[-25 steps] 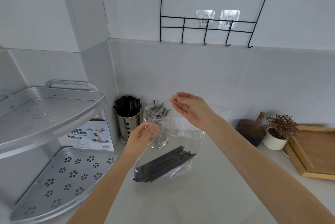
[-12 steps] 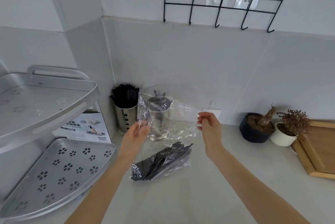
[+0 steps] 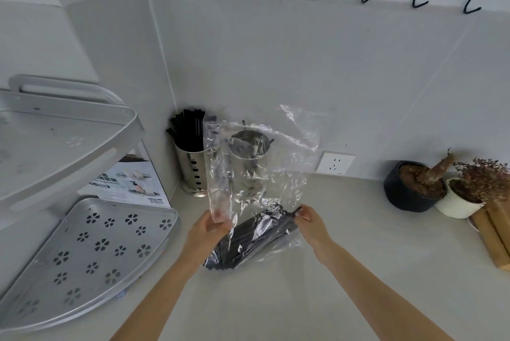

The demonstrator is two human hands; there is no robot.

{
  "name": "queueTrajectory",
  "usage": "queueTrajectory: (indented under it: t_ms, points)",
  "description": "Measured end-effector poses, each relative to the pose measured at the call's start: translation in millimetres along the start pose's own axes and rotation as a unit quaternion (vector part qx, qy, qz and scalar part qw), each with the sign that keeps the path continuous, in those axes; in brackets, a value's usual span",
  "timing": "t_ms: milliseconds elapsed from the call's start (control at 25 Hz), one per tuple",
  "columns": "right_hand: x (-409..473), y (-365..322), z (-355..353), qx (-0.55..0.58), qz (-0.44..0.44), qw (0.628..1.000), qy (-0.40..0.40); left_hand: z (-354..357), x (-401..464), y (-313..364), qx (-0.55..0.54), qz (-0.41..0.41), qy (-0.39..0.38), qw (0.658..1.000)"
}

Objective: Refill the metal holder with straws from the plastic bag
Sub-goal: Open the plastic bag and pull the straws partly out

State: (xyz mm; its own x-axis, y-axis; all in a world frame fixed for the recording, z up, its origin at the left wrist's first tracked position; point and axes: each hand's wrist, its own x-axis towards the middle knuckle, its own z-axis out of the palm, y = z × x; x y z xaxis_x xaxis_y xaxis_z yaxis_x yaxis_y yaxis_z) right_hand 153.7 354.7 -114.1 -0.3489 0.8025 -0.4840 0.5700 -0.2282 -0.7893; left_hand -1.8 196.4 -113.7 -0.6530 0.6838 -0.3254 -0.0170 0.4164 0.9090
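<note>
Now the left hand (image 3: 208,230) pinches the crinkly clear plastic bag (image 3: 256,175) and holds its mouth up, while the right hand (image 3: 310,220) pinches the tips of the thin black straws (image 3: 248,241) lying inside it on the smooth bench (image 3: 303,299). Next, I think, the straws must slide out and go to 12 o'clock, into the shiny round metal holder (image 3: 247,155) behind the bag.

The raised plastic bag (image 3: 256,164) screens the near-empty metal holder (image 3: 248,158) from the front; a full holder (image 3: 191,164) stands just beside it on the left, by the corner rack (image 3: 82,244). The surface (image 3: 345,230) to the right lies open up to the plant pots (image 3: 414,189).
</note>
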Motion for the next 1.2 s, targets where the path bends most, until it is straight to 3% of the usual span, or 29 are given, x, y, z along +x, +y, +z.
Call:
queueTrajectory:
  t_ms: [200,440,760,1000,1200]
  points:
    - [2.9,8.6,9.3,-0.081,0.007,0.997,-0.014,0.0,3.0,-20.2,0.037,-0.001,-0.044,0.998]
    - [-7.2,16.8,5.7,-0.024,0.006,1.000,0.012,3.8,-2.1,-20.6,0.093,0.050,-0.007,0.994]
    - [-24.1,-8.3,-24.8,0.062,-0.061,0.996,0.034,5.3,-16.5,16.1,-0.018,0.084,0.002,0.996]
    - [-39.0,-20.4,-52.4,0.214,-0.083,0.973,0.015,5.3,-31.2,62.6,-0.117,0.122,0.007,0.986]
    - [-55.2,-14.4,-53.6,0.361,-0.089,0.928,-0.026,6.9,-39.8,78.9,-0.134,0.161,-0.004,0.978]
